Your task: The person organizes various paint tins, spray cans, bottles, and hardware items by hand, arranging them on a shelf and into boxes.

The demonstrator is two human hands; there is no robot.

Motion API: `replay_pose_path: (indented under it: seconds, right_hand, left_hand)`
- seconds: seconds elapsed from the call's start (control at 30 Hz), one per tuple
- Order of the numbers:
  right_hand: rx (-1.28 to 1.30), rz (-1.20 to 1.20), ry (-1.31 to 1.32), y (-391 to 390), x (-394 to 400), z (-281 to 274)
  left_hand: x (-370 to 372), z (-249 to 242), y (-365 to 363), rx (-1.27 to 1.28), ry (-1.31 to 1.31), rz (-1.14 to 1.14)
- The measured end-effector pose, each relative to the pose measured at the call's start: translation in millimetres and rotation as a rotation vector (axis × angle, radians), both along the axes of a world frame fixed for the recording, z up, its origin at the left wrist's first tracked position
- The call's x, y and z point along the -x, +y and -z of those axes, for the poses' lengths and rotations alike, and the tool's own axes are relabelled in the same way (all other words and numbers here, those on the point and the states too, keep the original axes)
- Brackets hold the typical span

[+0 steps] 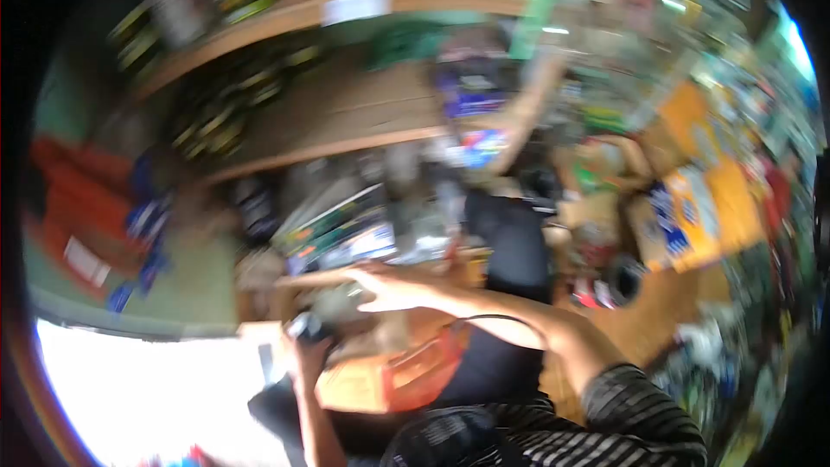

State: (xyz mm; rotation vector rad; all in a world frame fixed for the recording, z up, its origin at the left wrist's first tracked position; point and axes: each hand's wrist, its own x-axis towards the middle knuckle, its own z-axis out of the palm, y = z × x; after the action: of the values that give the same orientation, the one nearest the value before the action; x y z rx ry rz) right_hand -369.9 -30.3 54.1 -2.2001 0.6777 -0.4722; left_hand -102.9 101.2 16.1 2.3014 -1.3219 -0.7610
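My left hand is closed around a small dark object with a shiny, pale top; blur hides its exact kind. It is at the left side of an open cardboard box with an orange-red patch on its wall. My right hand reaches across the box's far side, thumb and fingers apart, near the raised flap. Pale, blurred contents show inside the box below that hand. Nothing can be made out in the right hand.
Wooden shelves with tins and packets rise ahead. An orange bag hangs at the left. A yellow carton and mixed goods crowd the right. Behind the box lie printed packs. The whole view is smeared by motion.
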Motion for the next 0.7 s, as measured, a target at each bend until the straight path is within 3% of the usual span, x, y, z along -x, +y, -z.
replay_pose_path:
  seconds: [0.07,0.1,0.17,0.23,0.3,0.33,0.43,0.47,0.5,0.57,0.63,0.7]
  right_hand:
    - [-0.002,-0.077,0.106,21.8,-2.5,9.0]
    - [0.017,-0.087,0.159,33.4,-7.7,22.6]
    - [-0.006,-0.105,0.328,47.4,-15.6,29.9]
    - [0.019,-0.108,0.109,48.5,-21.6,25.1]
    - [-0.182,-0.008,0.123,43.4,-20.8,-1.1]
    - [-0.11,0.067,0.018,44.2,-17.5,-2.5]
    - [-0.412,0.065,-0.366,33.1,-27.8,-58.3]
    - [-0.391,0.082,-0.42,27.7,-30.0,-47.6]
    - [-0.373,0.143,-0.394,25.1,-28.3,-74.8]
    - [-0.18,0.229,-0.275,14.3,-18.3,-80.4]
    - [-0.273,0.282,-0.253,-0.8,-10.9,-63.2]
    - [-0.369,0.392,-0.416,-19.3,-8.4,-53.4]
  left_hand:
    - [-7.7,18.1,-1.0,-0.013,-0.145,0.107]
    - [3.8,-2.4,1.1,-0.018,-0.14,0.058]
    - [12.7,-15.2,-1.6,0.028,0.052,0.156]
    - [22.9,-37.3,-1.5,0.116,0.158,0.278]
    - [33.1,-66.5,-9.9,0.172,0.212,0.364]
    - [37.0,-82.7,-15.1,0.162,0.248,0.387]
    - [32.9,-107.1,-36.1,0.291,0.332,0.445]
    - [25.0,-97.2,-40.6,0.333,0.588,0.369]
    - [18.6,-98.3,-45.9,0.359,0.745,0.335]
    - [6.9,-107.4,-50.7,0.391,1.168,0.174]
    - [-3.5,-88.9,-48.6,0.476,1.111,0.07]
    - [-30.7,-30.6,-37.1,0.42,1.135,-0.045]
